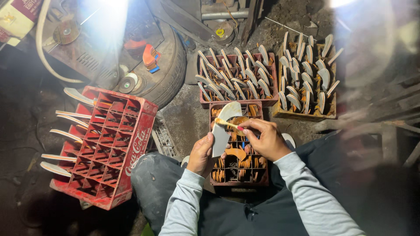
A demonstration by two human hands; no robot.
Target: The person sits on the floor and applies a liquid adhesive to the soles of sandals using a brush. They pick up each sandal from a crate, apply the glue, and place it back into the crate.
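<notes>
At the left of the frame a red crate (111, 148) lies tilted, pale curved blades poking from its left side. At lower centre the left hand (202, 155) grips a pale curved blade (223, 126) by its lower edge. Just right, the right hand (264, 139) pinches a small brush (227, 124) against it, above a crate of rusty pieces (239, 164). Blade-filled crates (306, 78) fill the upper right.

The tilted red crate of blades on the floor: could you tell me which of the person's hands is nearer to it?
Left. The left hand holds the pale blade a short way right of the tilted red crate. The right hand, holding a small brush, is farther right.
</notes>
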